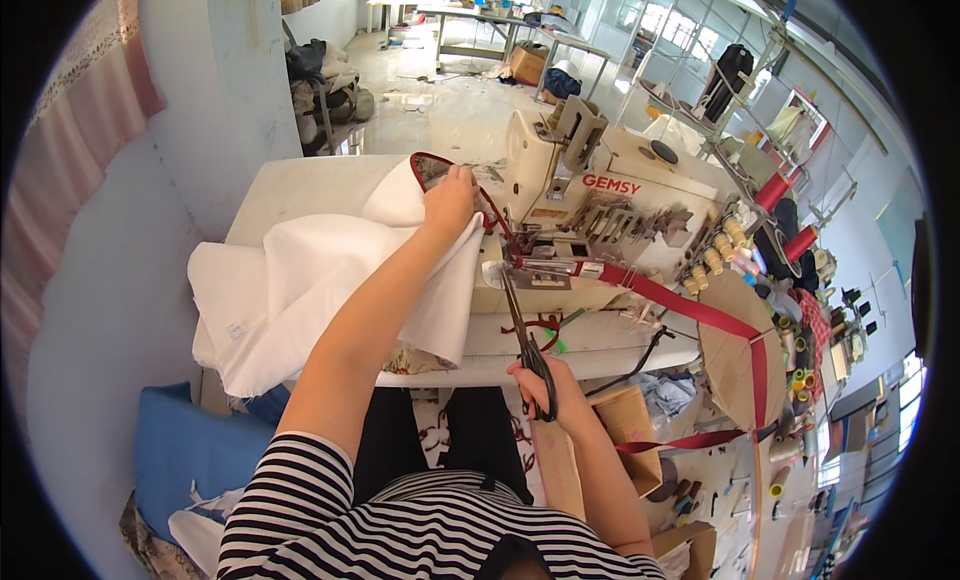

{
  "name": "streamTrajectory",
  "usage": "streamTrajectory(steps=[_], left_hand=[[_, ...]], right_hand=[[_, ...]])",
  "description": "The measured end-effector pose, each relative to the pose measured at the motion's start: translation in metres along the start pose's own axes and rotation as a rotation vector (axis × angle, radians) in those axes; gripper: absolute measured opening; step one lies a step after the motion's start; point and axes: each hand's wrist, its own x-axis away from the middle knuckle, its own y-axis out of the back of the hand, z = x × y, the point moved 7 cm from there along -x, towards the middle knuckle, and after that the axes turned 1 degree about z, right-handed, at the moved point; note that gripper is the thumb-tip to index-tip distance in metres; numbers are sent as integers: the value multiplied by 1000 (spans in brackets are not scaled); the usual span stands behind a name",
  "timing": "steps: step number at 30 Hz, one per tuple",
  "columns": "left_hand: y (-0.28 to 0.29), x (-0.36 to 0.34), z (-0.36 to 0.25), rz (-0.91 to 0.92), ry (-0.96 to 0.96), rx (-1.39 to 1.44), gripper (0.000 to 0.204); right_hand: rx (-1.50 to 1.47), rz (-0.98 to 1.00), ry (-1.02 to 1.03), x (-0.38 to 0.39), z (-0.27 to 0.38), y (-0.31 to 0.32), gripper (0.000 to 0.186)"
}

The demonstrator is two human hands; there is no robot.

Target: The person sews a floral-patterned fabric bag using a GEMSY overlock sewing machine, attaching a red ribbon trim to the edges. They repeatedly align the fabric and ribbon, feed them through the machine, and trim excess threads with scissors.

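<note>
My left hand [452, 198] is closed on the upper edge of a white cloth [330, 260], where a dark red binding runs along a patterned underside. The cloth spreads over the left of the sewing table and hangs past its front edge. My right hand [562, 388] grips black-handled scissors [537, 362]. Their long blades point up to the red binding strip [690, 306] beside the needle area of a cream sewing machine [532, 160]. Whether the blades touch the strip I cannot tell. From the machine the strip runs right to a round cardboard disc [728, 355].
Several thread cones [712, 255] and red spools [772, 192] stand at the right. Red scraps [530, 325] lie on the table's front edge. Below are a cardboard box [628, 435] and blue cloth [190, 455]. Worktables [470, 15] stand farther back.
</note>
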Motion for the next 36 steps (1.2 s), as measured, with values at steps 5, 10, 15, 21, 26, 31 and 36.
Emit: streamTrajectory(steps=[5, 10, 15, 21, 26, 31, 36], left_hand=[[18, 10, 7, -42, 43, 84, 16], [34, 18, 20, -195, 71, 194, 13], [59, 33, 19, -249, 70, 265, 12], [80, 43, 14, -273, 24, 334, 12], [74, 35, 41, -361, 127, 522, 12], [91, 30, 95, -116, 8, 519, 37], [184, 153, 80, 114, 419, 830, 41]], right_hand=[[-157, 140, 31, -8, 28, -17, 28], [-257, 232, -46, -35, 31, -25, 39], [-325, 278, -169, -61, 33, -30, 45], [-407, 174, -130, -86, 40, -30, 40], [-553, 136, 67, -78, 44, -27, 31], [-158, -29, -8, 6, -2, -13, 34], [127, -565, -119, 109, -149, 62, 32]])
